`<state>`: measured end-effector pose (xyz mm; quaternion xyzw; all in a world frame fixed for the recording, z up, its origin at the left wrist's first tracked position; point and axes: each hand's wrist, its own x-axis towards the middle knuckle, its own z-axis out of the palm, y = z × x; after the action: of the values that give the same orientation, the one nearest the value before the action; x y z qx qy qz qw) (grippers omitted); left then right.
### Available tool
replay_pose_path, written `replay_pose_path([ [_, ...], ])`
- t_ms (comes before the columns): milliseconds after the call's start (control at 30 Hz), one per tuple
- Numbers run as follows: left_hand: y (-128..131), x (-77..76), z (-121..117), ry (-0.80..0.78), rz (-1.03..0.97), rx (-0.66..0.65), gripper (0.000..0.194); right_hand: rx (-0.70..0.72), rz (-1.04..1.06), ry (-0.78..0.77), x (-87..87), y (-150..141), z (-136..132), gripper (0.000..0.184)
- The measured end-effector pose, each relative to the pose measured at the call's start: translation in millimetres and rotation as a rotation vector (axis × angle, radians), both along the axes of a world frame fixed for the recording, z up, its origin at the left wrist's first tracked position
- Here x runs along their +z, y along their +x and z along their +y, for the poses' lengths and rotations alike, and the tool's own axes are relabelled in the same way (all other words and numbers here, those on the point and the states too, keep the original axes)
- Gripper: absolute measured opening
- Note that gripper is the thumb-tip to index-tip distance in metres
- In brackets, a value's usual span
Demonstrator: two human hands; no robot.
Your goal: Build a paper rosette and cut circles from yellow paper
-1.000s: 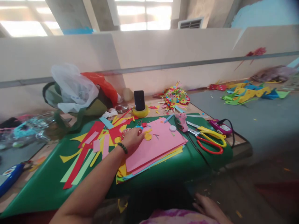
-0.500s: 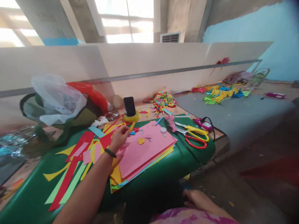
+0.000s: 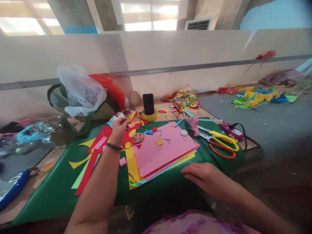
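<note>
My left hand [image 3: 120, 130], with a dark beaded bracelet at the wrist, pinches a small yellow paper strip [image 3: 132, 116] above the coloured scraps. My right hand [image 3: 201, 177] hovers at the front edge of the green table cover [image 3: 168, 191], fingers loosely stretched, nothing visible in them. Between the hands lies a stack of pink paper sheets [image 3: 156, 159] over yellow and blue ones. On it rest a yellow scalloped paper disc [image 3: 159, 142] and a white round cap [image 3: 183, 133]. A small round container [image 3: 137, 138] sits at the stack's left edge.
Right of the stack are a pink glue gun [image 3: 193, 126], yellow-handled scissors [image 3: 224, 138] and red-handled scissors [image 3: 221, 151]. A phone [image 3: 148, 103] stands in a yellow tape roll [image 3: 149, 116]. Behind are a colourful paper bundle [image 3: 185, 101] and a bag [image 3: 97, 112].
My right hand has risen from my lap to the table's front edge. My left hand still pinches a yellow strip, now farther left of the stack. The view has shifted left.
</note>
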<state>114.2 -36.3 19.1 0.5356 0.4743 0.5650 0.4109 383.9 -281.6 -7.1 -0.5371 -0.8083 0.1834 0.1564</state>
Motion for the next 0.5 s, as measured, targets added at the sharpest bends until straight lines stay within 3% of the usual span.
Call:
replay_pose_path([
  [133,-6.6,0.2,3.0,0.002,-0.034,0.02,0.02,0.072,-0.248,-0.026,35.2,-25.2,35.2,0.027],
  [233,-10.6,-0.7,5.9,0.005,-0.075,0.038,0.022,0.103,-0.321,-0.036,55.6,-42.8,62.7,0.028],
  [333,-12.4,-3.9,9.5,-0.008,-0.083,0.053,0.021,0.077,-0.367,-0.03,59.3,-51.6,97.4,0.028],
  [500,-10.8,-10.6,13.7,-0.023,-0.068,0.046,0.018,-0.089,-0.54,-0.034,51.0,-60.4,168.3,0.028],
])
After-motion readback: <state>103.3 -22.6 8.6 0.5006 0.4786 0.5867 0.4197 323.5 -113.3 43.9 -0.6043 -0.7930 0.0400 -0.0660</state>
